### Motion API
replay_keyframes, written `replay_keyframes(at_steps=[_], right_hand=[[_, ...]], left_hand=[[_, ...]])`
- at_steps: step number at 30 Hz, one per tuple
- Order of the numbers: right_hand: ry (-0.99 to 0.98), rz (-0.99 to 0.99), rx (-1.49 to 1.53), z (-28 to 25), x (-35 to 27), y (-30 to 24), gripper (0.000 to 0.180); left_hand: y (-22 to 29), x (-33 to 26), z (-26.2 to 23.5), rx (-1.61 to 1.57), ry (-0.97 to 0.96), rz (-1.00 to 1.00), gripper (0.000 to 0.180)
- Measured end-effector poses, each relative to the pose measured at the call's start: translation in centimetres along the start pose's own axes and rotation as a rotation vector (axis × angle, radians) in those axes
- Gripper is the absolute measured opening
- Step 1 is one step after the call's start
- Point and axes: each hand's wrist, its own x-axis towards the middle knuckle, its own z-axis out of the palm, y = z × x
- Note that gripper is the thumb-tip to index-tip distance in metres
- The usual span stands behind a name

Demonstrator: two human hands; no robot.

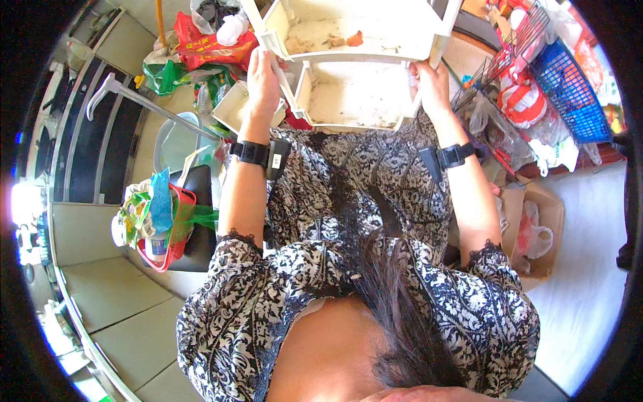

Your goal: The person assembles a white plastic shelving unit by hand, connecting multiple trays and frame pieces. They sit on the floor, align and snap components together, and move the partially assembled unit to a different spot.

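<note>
A cream-white plastic storage rack (358, 90) with two tiers in view stands in front of me at the top of the picture. Brown dirt and crumbs lie on its upper tier, along with a small orange scrap (355, 39). My left hand (263, 84) is closed round the rack's left side, where the tiers meet. On the opposite side my right hand (432, 87) grips the right edge, its thumb towards the inside. The rack's top runs out of view. Beside my left wrist sits a separate white plastic bin (231, 107), partly hidden by my forearm.
At left are a pale bucket (175, 144), a grey metal pole (157, 106), red and green bags (211, 50) and a red basket (182, 228) of packets. At right are a blue plastic basket (569, 90), wire racks and a cardboard box (544, 231) holding bags.
</note>
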Motion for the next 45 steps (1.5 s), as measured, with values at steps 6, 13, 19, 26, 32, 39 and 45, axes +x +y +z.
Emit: replay_keyframes(at_steps=[6,13,19,26,32,39,45], right_hand=[[-0.027,-0.1,-0.058,-0.5,-1.1,0.8,0.019],[-0.24,-0.149,-0.134,-2.7,-3.4,-0.2,0.051],[-0.224,-0.144,-0.092,-4.0,-5.9,-0.4,0.062],[0.155,-0.541,-0.835,-5.1,-6.7,2.6,0.067],[0.056,-0.332,-0.94,-2.9,-8.5,0.5,0.04],[-0.568,0.169,-0.369,6.3,-3.4,-1.5,0.037],[-0.785,-0.142,-1.153,10.2,-5.5,-0.3,0.045]], left_hand=[[0.5,-1.4,1.3,-0.402,0.096,-0.053,0.019],[-0.9,-2.5,2.5,-0.708,0.087,-0.075,0.027],[-2.4,-5.8,3.8,-0.789,0.126,-0.296,0.035],[-4.9,-10.1,3.6,-0.856,0.033,-0.458,0.037],[-5.4,-13.6,6.9,-0.665,-0.038,-0.278,0.02],[-5.3,-17.8,9.0,-0.674,-0.034,-0.423,0.021],[-3.8,-21.0,9.1,-0.581,-0.343,-0.53,0.019]])
